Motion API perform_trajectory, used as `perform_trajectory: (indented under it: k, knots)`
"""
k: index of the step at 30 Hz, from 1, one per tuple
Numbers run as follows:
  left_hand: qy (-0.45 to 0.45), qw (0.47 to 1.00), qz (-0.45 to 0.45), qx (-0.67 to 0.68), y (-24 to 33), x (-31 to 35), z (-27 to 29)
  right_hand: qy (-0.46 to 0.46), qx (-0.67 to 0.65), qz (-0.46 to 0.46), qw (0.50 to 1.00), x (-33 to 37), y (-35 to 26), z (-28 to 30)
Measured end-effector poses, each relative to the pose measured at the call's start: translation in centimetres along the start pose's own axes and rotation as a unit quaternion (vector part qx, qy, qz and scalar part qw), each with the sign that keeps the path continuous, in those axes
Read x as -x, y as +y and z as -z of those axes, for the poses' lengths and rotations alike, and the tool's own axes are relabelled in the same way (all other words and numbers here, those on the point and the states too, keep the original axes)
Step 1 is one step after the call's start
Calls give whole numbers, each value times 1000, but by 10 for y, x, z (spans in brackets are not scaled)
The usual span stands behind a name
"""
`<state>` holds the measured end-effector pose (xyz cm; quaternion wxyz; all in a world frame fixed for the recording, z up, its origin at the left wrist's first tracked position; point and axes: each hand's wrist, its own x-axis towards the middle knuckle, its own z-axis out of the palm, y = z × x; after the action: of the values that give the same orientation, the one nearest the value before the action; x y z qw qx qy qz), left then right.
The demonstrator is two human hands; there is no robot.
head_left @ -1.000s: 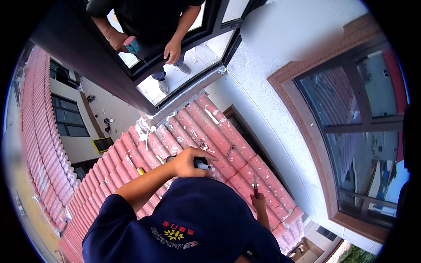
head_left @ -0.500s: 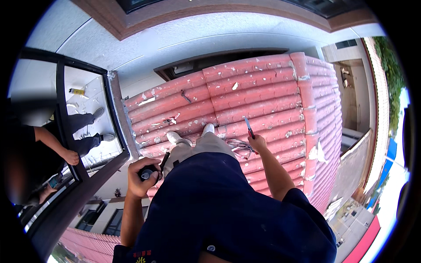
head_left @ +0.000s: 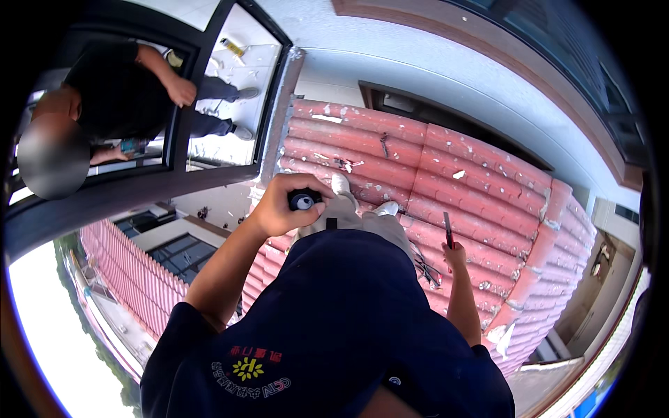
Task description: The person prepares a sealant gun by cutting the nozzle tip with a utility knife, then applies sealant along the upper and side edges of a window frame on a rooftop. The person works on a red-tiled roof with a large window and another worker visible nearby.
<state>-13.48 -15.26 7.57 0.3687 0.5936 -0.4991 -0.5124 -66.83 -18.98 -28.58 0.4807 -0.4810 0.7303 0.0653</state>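
Note:
My left hand (head_left: 277, 209) is raised in front of my body, its fingers curled round a black cylindrical object (head_left: 304, 201) with a round pale end facing up. The rest of that object is hidden by the hand. Low on the right, my right hand (head_left: 456, 257) grips a utility knife (head_left: 448, 228) with a red and black handle. Its long blade is out and points away from me, over the red tiled roof (head_left: 481, 209). Dark cords or straps with red parts (head_left: 426, 268) lie on the tiles to the left of that hand.
My white shoes (head_left: 385, 208) stand on the ridged tiles, among scraps and white debris. A dark-framed window (head_left: 273, 104) opens at the left, where a person in black (head_left: 115, 90) leans with an arm on the frame. A pale wall (head_left: 418, 63) borders the far side.
My view has turned left, so the window and the person show more fully. My left hand has lifted the black object higher; the right still grips the knife.

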Motion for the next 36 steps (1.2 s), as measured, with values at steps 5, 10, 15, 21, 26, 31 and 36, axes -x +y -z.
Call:
perform_trajectory:
  k: [5, 10, 15, 21, 26, 31, 36]
  knots:
    - [63, 997, 37, 31, -15, 12, 47, 19, 66, 87, 994, -18, -103, 31]
    - [127, 985, 103, 61, -46, 19, 99, 16, 71, 119, 990, -27, -200, 26]
    - [178, 970, 143, 88, -98, 40, 132, 33, 208, 251, 945, -33, -296, -18]
    - [197, 928, 283, 139, -169, 63, 132, -53, 336, 301, 891, -127, -327, -121]
    - [245, 901, 331, 137, -253, 81, 108, -183, 428, 265, 845, -225, -363, -240]
    - [273, 857, 407, 160, -331, 99, 71, -213, 515, 292, 777, -349, -358, -397]
    - [246, 846, 421, 217, -428, 106, 18, -223, 526, 369, 733, -424, -324, -551]
